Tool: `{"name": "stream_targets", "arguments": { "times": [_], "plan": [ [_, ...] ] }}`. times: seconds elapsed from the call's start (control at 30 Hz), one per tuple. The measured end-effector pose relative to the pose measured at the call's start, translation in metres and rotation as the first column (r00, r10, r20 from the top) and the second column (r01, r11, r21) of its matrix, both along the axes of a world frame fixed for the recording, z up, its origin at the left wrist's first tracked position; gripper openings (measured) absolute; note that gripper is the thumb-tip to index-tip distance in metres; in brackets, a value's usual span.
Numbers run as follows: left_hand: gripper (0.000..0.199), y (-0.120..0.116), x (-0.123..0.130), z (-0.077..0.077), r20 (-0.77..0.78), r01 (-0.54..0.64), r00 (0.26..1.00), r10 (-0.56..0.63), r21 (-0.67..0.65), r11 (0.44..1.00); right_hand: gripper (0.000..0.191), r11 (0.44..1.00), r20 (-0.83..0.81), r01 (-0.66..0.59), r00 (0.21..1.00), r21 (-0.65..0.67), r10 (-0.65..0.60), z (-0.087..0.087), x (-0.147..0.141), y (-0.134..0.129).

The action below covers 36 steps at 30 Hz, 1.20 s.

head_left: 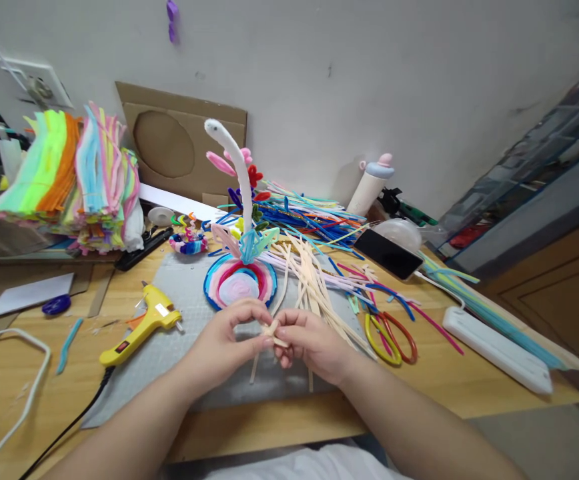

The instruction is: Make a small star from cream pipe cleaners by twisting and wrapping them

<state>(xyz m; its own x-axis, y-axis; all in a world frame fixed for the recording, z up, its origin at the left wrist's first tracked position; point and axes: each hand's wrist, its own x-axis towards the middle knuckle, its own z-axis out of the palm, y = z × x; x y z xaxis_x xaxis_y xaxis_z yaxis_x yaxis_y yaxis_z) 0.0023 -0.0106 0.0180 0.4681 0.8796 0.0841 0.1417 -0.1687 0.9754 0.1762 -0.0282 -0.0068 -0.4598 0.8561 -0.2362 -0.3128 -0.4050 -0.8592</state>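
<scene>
Wooden tabletop (249,427), left hand (222,347) and right hand (319,343) both pinching the small cream piece (271,330) between their fingertips, frame centre, neither clearly nearer, long axis unclear.

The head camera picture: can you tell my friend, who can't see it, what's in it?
A person's left hand and right hand pinch a small cream piece over a grey mat. Just beyond is a fuzzy craft with a round, colourful base and tall white stem; a yellow glue gun lies to the left.
</scene>
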Motion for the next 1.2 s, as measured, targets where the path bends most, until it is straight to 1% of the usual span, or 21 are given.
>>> {"name": "stream_targets", "arguments": {
  "times": [0.07,0.13,0.2,0.27,0.33,0.43,0.53,0.6,0.63,0.67,0.7,0.73,0.77,0.8,0.83,0.87,0.9,0.93,1.03,1.13,1.2],
  "plan": [
    [0.007,-0.002,-0.002,0.008,-0.14,0.006,0.99,0.004,0.07,0.998,0.026,0.999,0.113,0.01,0.993,0.049,-0.015,0.003,0.0,-0.001],
    [0.005,-0.003,-0.004,0.014,-0.246,-0.008,0.969,0.024,0.063,0.998,0.03,0.999,0.197,0.0,0.98,0.053,-0.01,0.006,0.0,-0.002],
    [0.006,-0.003,-0.005,0.016,-0.267,-0.027,0.964,0.013,-0.049,0.998,0.033,0.999,0.215,-0.027,0.976,0.024,0.021,0.012,-0.001,-0.002],
    [0.01,0.0,-0.005,0.014,-0.137,-0.006,0.99,-0.034,-0.279,0.96,0.034,0.998,0.178,-0.061,0.982,-0.012,0.062,0.017,0.0,0.0],
    [0.016,0.005,-0.005,0.01,0.094,0.067,0.995,-0.022,-0.512,0.857,0.033,0.997,0.129,-0.066,0.989,-0.04,0.07,0.021,0.001,0.003],
    [0.014,0.011,-0.006,0.003,0.336,0.191,0.937,0.096,-0.722,0.664,0.032,1.0,0.121,0.013,0.993,-0.014,-0.011,0.023,0.003,0.013],
    [0.009,0.012,-0.008,-0.001,0.418,0.276,0.882,0.22,-0.834,0.479,0.03,0.997,0.171,0.072,0.982,0.041,-0.078,0.017,0.006,0.021],
    [0.008,0.012,-0.01,-0.003,0.416,0.28,0.863,0.287,-0.866,0.414,0.028,0.994,0.231,0.077,0.968,0.078,-0.093,0.01,0.008,0.025],
    [0.006,0.012,-0.011,-0.004,0.414,0.275,0.857,0.308,-0.872,0.405,0.027,0.989,0.288,0.079,0.951,0.125,-0.112,0.008,0.01,0.026],
    [0.005,0.012,-0.013,-0.005,0.41,0.26,0.853,0.324,-0.871,0.417,0.025,0.975,0.373,0.072,0.916,0.211,-0.149,0.005,0.013,0.028],
    [0.006,0.012,-0.014,-0.006,0.402,0.23,0.85,0.342,-0.865,0.446,0.022,0.943,0.478,0.044,0.854,0.331,-0.207,0.003,0.016,0.029],
    [0.008,0.013,-0.015,-0.006,0.389,0.185,0.847,0.363,-0.855,0.484,0.019,0.887,0.581,-0.019,0.762,0.462,-0.286,0.002,0.02,0.03],
    [0.01,0.013,-0.015,-0.007,0.371,0.131,0.844,0.387,-0.843,0.522,0.016,0.81,0.663,-0.117,0.647,0.575,-0.377,0.002,0.025,0.032],
    [0.01,0.014,-0.016,-0.008,0.353,0.077,0.84,0.411,-0.829,0.555,0.014,0.729,0.71,-0.23,0.534,0.645,-0.459,0.002,0.029,0.034],
    [0.01,0.015,-0.017,-0.008,0.338,0.033,0.836,0.433,-0.817,0.575,0.015,0.662,0.732,-0.335,0.444,0.67,-0.517,0.002,0.032,0.036],
    [0.011,0.015,-0.017,-0.009,0.329,0.005,0.83,0.45,-0.811,0.585,0.017,0.615,0.742,-0.414,0.389,0.671,-0.547,0.003,0.034,0.038],
    [0.011,0.016,-0.017,-0.009,0.325,-0.01,0.825,0.462,-0.81,0.587,0.019,0.584,0.748,-0.47,0.366,0.662,-0.554,0.003,0.035,0.039],
    [0.012,0.016,-0.017,-0.01,0.324,-0.016,0.822,0.468,-0.809,0.587,0.02,0.558,0.755,-0.515,0.367,0.651,-0.543,0.003,0.034,0.039],
    [0.011,0.015,-0.015,-0.01,0.329,-0.01,0.822,0.466,-0.808,0.589,0.021,0.463,0.781,-0.637,0.421,0.616,-0.461,0.001,0.021,0.036],
    [0.009,0.015,-0.013,-0.009,0.351,0.024,0.831,0.432,-0.798,0.602,0.013,0.347,0.803,-0.736,0.451,0.582,-0.389,-0.006,0.004,0.028],
    [0.006,0.014,-0.013,-0.009,0.373,0.049,0.828,0.42,-0.793,0.607,0.007,0.279,0.8,-0.768,0.461,0.576,-0.384,-0.011,-0.004,0.025]
  ]
}}
